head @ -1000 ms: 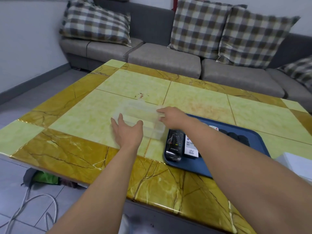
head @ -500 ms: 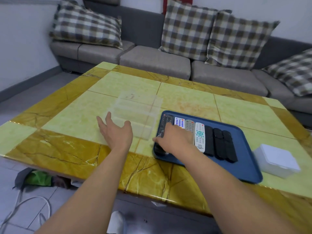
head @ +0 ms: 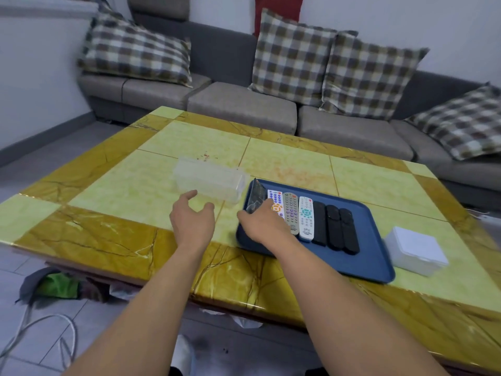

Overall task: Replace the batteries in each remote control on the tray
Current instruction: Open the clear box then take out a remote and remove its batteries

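1. Remotes lie side by side in a row on the blue tray (head: pixel 363 267), long axes running away from the person; the leftmost, a black remote (head: pixel 256 198), is tipped up on its edge at the tray's left rim.
2. That black remote lies just ahead of the right hand (head: pixel 261 226), whose fingers curl around its near end, gripping it; this hand is plainly the nearer one.
3. The left hand (head: pixel 192 221) hovers over the table (head: pixel 108 191), fingers loosely spread, holding nothing, near a clear plastic box (head: pixel 210 180) to the left of the tray.
4. A white lidded box (head: pixel 414 249) sits right of the tray.
5. Printing on the white remote (head: pixel 305 219) is too small to read; no brand can be made out.
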Tool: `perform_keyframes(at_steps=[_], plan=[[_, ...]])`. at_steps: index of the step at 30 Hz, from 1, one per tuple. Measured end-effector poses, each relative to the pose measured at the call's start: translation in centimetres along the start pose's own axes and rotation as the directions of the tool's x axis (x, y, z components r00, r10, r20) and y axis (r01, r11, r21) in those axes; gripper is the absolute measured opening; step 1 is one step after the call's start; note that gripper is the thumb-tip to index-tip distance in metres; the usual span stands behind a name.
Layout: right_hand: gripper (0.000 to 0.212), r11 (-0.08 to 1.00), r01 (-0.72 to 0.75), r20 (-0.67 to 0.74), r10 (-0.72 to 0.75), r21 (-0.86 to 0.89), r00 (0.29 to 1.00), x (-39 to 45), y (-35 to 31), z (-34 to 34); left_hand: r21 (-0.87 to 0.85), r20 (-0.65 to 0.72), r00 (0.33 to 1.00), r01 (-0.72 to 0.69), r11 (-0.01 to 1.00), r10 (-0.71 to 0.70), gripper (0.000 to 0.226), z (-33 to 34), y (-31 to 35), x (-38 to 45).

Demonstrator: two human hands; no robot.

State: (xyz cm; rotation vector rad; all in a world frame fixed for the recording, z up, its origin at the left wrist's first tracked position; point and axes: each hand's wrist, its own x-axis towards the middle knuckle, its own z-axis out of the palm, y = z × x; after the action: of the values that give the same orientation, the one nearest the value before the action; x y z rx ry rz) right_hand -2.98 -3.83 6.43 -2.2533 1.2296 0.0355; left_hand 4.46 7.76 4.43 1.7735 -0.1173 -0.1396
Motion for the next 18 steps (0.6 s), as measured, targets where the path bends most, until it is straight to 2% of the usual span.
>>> perform_keyframes(at_steps=[3,5,8,9,11,14,16,18], plan=[[0.091,0.957,-0.053,-0.036,0.066,0.286,0.997,0.0,1.3,-1.3,-0.073,0.095,0.994,0.052,0.996,-0.045,0.027,0.6,0.3,-0.8],[0.080,0.869,-0.044,-0.059,0.084,0.492,0.995,-0.4,2.2,-2.2,-0.088,0.176,0.982,0.083,0.993,-0.066,0.020,1.1,0.5,-1.6],[0.034,0.610,0.077,-0.092,-0.008,0.789,0.996,-2.4,4.5,-3.8,-0.124,0.303,0.951,0.102,0.987,-0.060,0.010,2.8,1.4,-3.3],[0.027,0.523,0.098,-0.083,-0.053,0.847,0.995,-3.3,4.9,-3.9,-0.131,0.358,0.933,0.100,0.986,-0.047,0.011,3.0,1.6,-3.9],[0.025,0.407,0.106,-0.065,-0.113,0.907,0.991,-4.8,5.6,-3.9,-0.158,0.484,0.874,0.126,0.979,-0.034,0.021,3.8,2.1,-4.9],[0.024,0.423,0.104,-0.057,-0.122,0.900,0.991,-5.7,6.6,-4.0,-0.264,0.569,0.822,0.147,0.953,0.031,0.032,5.3,3.0,-5.9],[0.022,0.503,0.128,-0.072,-0.128,0.855,0.989,-5.8,7.2,-4.0,-0.372,0.547,0.834,0.167,0.913,0.070,0.033,6.0,3.3,-6.2],[0.022,0.624,0.201,-0.169,-0.111,0.756,0.979,-5.5,7.9,-3.9,-0.418,0.518,0.852,0.176,0.891,0.075,0.030,6.5,3.3,-6.2]])
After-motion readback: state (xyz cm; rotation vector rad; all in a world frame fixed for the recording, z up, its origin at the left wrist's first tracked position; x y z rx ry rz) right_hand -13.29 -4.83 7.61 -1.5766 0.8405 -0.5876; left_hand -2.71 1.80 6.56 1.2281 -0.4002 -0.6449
